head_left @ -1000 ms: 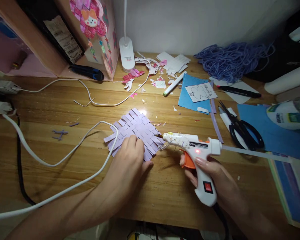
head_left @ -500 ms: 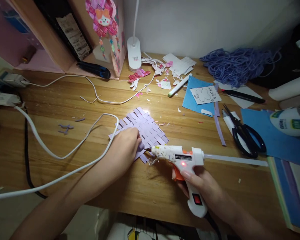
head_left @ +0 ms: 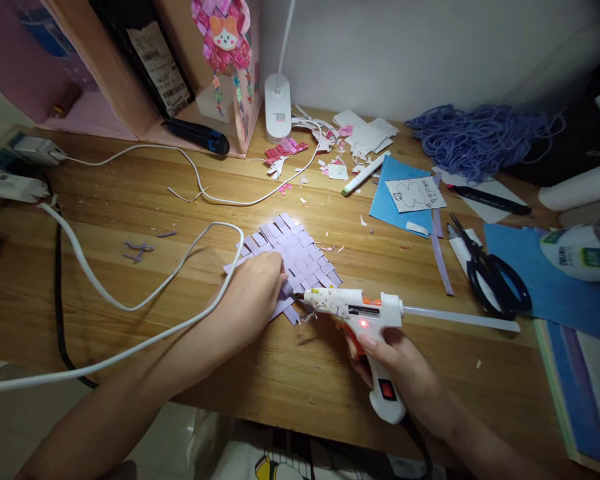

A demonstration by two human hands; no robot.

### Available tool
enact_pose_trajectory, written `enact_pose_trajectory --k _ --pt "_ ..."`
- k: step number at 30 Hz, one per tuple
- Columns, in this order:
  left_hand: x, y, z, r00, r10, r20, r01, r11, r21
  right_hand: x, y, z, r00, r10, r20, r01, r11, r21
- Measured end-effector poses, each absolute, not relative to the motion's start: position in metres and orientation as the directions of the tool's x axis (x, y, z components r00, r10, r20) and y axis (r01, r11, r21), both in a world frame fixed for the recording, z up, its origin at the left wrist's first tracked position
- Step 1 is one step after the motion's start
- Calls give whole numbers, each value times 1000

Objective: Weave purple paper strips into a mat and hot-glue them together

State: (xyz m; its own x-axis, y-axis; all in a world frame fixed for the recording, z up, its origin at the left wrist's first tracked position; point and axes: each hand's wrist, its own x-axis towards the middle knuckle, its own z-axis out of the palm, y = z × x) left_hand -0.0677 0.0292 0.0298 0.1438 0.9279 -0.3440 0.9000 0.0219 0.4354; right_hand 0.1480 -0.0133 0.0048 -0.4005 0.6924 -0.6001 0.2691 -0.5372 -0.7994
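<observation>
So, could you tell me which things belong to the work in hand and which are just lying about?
Apparently in use:
woven paper under left hand
glue gun in right hand

Seemingly lying about:
scissors
blue cord
box cutter

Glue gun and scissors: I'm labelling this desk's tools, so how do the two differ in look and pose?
The glue gun is mostly white; the scissors have black handles. The glue gun is in the right hand; the scissors lie unheld. The glue gun's nozzle points left, at the woven purple paper; the scissors' blades point away from the person.
</observation>
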Motion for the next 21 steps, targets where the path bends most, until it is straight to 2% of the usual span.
enact_pose_trajectory --k 11,21 --pt "-70 22 32 166 920 -354 915 -10 404 150 -9 7 -395 702 -593 243 -543 -804" --pt "-60 17 36 241 893 -381 917 -81 390 158 -9 15 -296 738 -607 109 -605 -789"
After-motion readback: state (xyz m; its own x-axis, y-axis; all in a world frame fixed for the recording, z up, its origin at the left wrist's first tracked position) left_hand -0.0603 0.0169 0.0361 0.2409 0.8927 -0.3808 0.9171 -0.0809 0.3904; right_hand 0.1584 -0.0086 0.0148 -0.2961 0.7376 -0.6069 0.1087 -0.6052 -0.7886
